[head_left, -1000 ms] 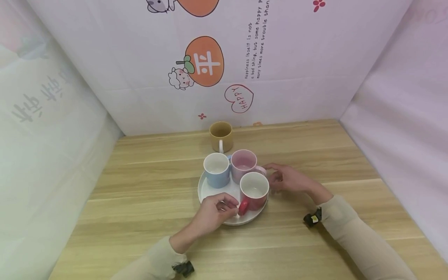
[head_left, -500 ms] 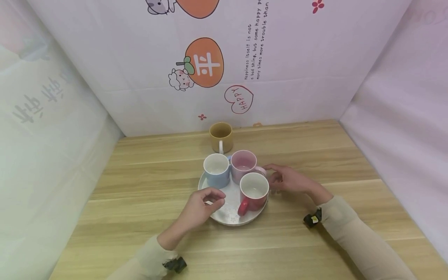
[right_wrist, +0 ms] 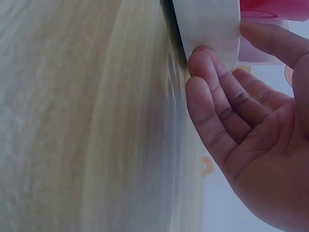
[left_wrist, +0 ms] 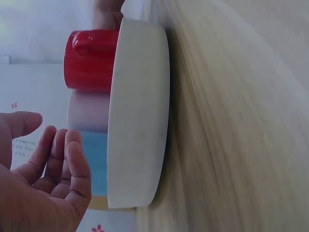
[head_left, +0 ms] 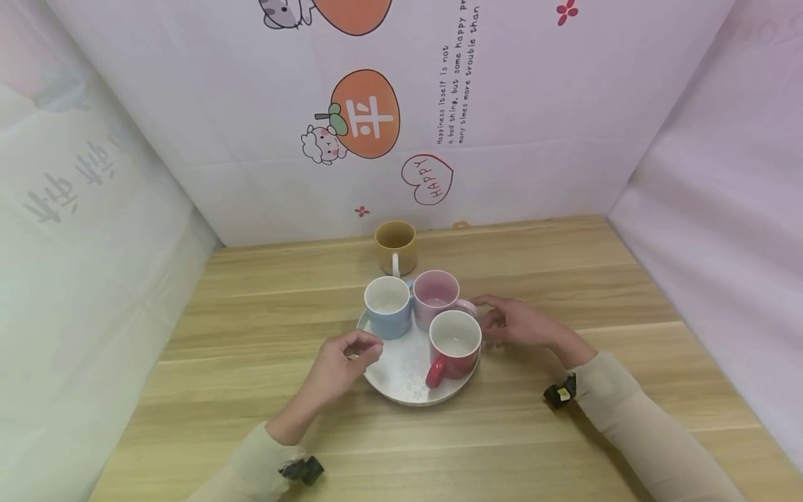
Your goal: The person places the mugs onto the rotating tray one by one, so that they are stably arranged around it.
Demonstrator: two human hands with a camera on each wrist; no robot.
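A round white tray (head_left: 401,373) carries three mugs, all upright: a light blue mug (head_left: 390,326) at the left, a pink mug (head_left: 424,315) at the back and a red mug (head_left: 459,365) at the right front. Over the tray's left edge hovers my left hand (head_left: 335,366), its fingers loosely bent and nothing between them. The left wrist view shows a gap between those fingers and the tray's side wall (left_wrist: 137,116). At the right rim, my right hand (head_left: 523,323) touches the tray with relaxed fingers, the thumb (right_wrist: 270,41) close to the rim.
Behind the tray, a mustard-yellow mug (head_left: 406,259) with a white handle stands on the wooden table (head_left: 251,307). A white printed cloth (head_left: 263,153) hangs along the table's back edge, with more white cloth at both sides.
My left hand has let go of the red mug's handle and drawn back leftward to the tray's left edge. The right hand and the mugs have stayed in place.
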